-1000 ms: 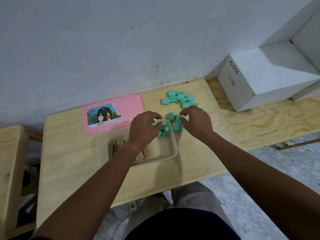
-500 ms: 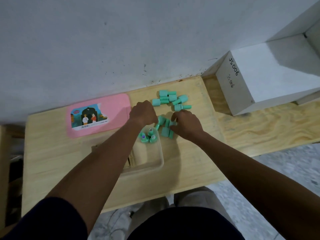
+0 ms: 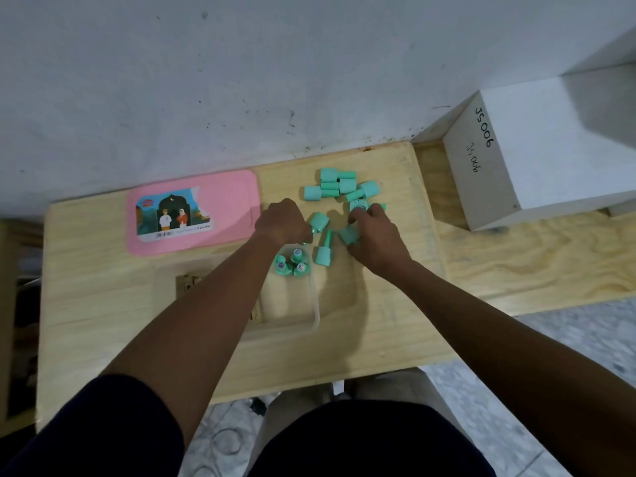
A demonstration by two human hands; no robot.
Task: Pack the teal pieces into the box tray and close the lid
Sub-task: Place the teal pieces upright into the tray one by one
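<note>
A clear box tray (image 3: 315, 304) sits on the wooden table, partly under my left forearm. Three teal pieces (image 3: 292, 264) stand upright in its far right corner. My left hand (image 3: 284, 222) is curled just beyond that corner, its fingertips touching a teal piece (image 3: 318, 223) lying on the table. Right of it, my right hand (image 3: 373, 235) closes over another teal piece (image 3: 349, 234). One more piece (image 3: 324, 251) lies between the hands. A pile of several teal pieces (image 3: 339, 187) rests farther back. The pink lid (image 3: 192, 211) lies flat at the left.
Brown wooden parts (image 3: 187, 282) lie in the tray's left side. A white box marked JS006 (image 3: 537, 156) stands at the right on a second wooden surface. The white wall runs along the table's far edge. My knees are below the near edge.
Both hands have shifted away from the tray toward the loose pieces on the table. Three upright pieces now stand uncovered in the tray corner. The view has tilted slightly.
</note>
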